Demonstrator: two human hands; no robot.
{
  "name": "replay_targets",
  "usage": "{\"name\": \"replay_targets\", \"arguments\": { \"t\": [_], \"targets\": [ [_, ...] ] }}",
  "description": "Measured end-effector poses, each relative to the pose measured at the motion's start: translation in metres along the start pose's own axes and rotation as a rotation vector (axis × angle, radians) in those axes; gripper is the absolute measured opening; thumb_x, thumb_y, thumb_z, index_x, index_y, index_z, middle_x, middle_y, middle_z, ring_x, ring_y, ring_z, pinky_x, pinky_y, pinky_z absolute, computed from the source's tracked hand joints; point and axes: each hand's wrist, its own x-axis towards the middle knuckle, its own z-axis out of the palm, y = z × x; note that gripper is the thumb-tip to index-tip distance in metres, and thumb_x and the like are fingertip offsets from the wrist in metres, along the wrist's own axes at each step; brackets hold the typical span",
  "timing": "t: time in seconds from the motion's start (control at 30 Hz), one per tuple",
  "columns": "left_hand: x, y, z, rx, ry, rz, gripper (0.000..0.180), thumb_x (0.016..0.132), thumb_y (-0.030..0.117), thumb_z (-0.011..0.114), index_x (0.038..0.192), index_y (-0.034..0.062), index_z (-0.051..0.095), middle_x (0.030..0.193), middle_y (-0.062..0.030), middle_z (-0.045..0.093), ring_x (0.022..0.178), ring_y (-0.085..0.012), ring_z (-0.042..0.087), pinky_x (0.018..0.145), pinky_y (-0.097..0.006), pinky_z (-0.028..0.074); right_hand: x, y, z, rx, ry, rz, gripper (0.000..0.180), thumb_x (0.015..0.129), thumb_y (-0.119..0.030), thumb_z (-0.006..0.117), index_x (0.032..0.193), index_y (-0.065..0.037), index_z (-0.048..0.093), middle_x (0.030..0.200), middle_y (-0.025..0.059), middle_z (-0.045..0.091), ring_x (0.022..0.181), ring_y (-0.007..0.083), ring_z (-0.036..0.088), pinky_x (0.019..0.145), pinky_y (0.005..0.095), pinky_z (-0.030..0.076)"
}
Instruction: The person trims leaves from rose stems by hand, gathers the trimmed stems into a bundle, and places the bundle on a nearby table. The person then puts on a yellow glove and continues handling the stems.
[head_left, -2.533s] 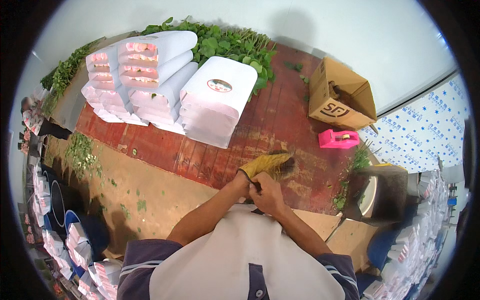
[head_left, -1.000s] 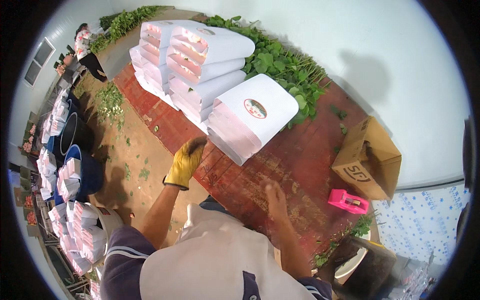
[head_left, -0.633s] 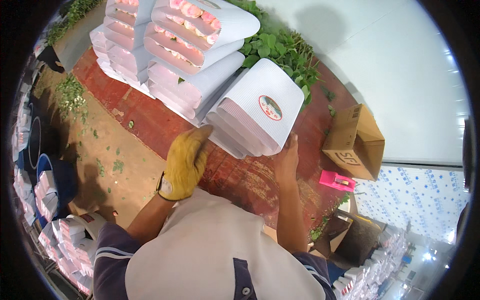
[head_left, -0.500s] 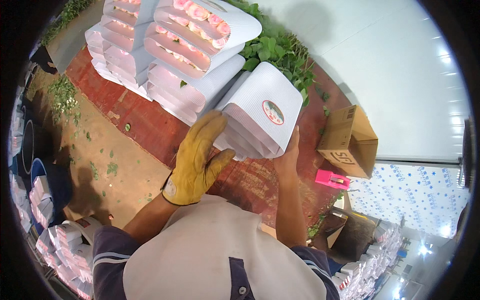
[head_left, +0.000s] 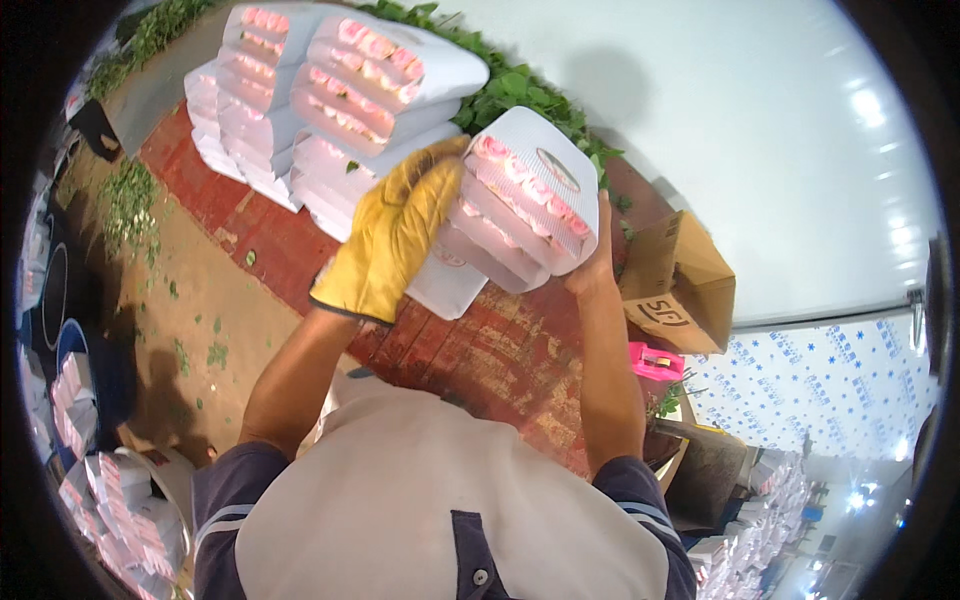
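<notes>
Head view: looked down on two hands raised around a white paper-wrapped bundle of pink roses (head_left: 525,215), lifted clear of the red brick floor (head_left: 470,350) and tilted so the rows of blooms faced the camera. Left hand (head_left: 395,240), in a yellow work glove, pressed flat against the bundle's left side, fingers spread over the wrapping. Right hand (head_left: 590,265), bare, cupped under the bundle's right edge, mostly hidden behind it, gripping from below. Just behind and to the left, a stack of similar wrapped rose bundles (head_left: 320,100), laid on their sides on the brick, touching a strip of green leaves (head_left: 520,85) along a white wall (head_left: 740,130). To the right, an open cardboard box (head_left: 680,285) leaned by the wall, with a pink tool (head_left: 655,362) just below it on the brick. At lower left, more wrapped bundles (head_left: 110,500) crowded near the dirt ground (head_left: 200,320), scattered with leaf scraps.
</notes>
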Motion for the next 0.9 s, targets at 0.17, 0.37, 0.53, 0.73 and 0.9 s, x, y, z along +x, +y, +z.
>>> {"name": "replay_targets", "arguments": {
  "t": [0.17,0.37,0.53,0.73,0.9],
  "targets": [
    [0.060,0.027,0.008,0.235,-0.014,0.248,0.050,0.097,0.041,0.049,0.126,0.0007,0.054,0.113,-0.0116,0.064,0.097,-0.0183,0.062,0.088,-0.031,0.048,-0.004,-0.049,0.003,-0.134,0.034,0.005,0.079,0.091,-0.069,0.016,0.141,-0.013,0.042,0.143,0.0096,0.042,0.128,0.0268,0.043,0.103,0.0450,0.037],
    [0.084,0.031,0.018,-0.529,-0.154,-0.411,0.064,0.094,0.055,0.044,0.125,-0.0014,0.051,0.099,-0.0134,0.065,0.074,-0.0163,0.061,0.066,-0.025,0.051,-0.015,-0.063,-0.002,-0.023,-0.060,-0.048,0.076,0.092,-0.066,0.021,0.140,-0.010,0.042,0.141,0.0112,0.045,0.128,0.0269,0.043,0.105,0.0420,0.035],
    [0.089,-0.009,0.047,-0.633,0.122,-0.489,0.060,0.095,0.049,0.047,0.129,-0.0003,0.047,0.109,-0.0148,0.062,0.089,-0.0212,0.059,0.078,-0.031,0.053,-0.014,-0.057,-0.024,-0.116,-0.016,-0.044,0.072,0.091,-0.061,0.031,0.139,-0.008,0.042,0.140,0.0137,0.046,0.126,0.0279,0.045,0.106,0.0405,0.035],
    [0.102,-0.076,0.060,0.281,-0.220,-0.628,0.060,0.094,0.040,0.048,0.139,0.0022,0.036,0.129,-0.0172,0.053,0.113,-0.0284,0.053,0.099,-0.038,0.043,-0.009,-0.025,-0.053,-0.373,0.219,0.110,0.081,0.084,-0.066,0.042,0.143,-0.010,0.036,0.146,0.0147,0.037,0.131,0.0304,0.037,0.108,0.0514,0.024],
    [0.145,-0.136,0.072,0.759,-0.825,-0.333,0.062,0.093,0.036,0.050,0.143,0.0047,0.030,0.135,-0.0178,0.048,0.119,-0.0292,0.050,0.102,-0.037,0.040,-0.019,-0.013,-0.064,-0.228,0.221,0.085,0.081,0.085,-0.060,0.048,0.143,-0.005,0.033,0.143,0.0155,0.039,0.130,0.0297,0.037,0.110,0.0454,0.021]
  ]
}}
